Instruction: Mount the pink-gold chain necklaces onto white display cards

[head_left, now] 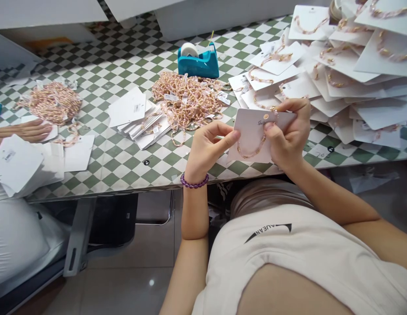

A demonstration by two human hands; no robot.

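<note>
Counter [118, 170] had a green-and-white checkered cover, front edge running across the view. Pale panels [203, 17] stood along its back edge, with a dim orange patch [50, 41] behind at far left. Below: grey tile floor [124, 288], thin joints, one bright light reflection [151, 282]. Grey slotted bracket [75, 247] and black seat [116, 218] sat under the counter's left half.

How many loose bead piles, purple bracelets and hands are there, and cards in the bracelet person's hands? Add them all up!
Hands: 3 (left hand, right hand, neighbour's hand)
Held card: 1
Purple bracelet: 1
Bead piles: 2 (middle pile, left pile)
Total: 7
</note>
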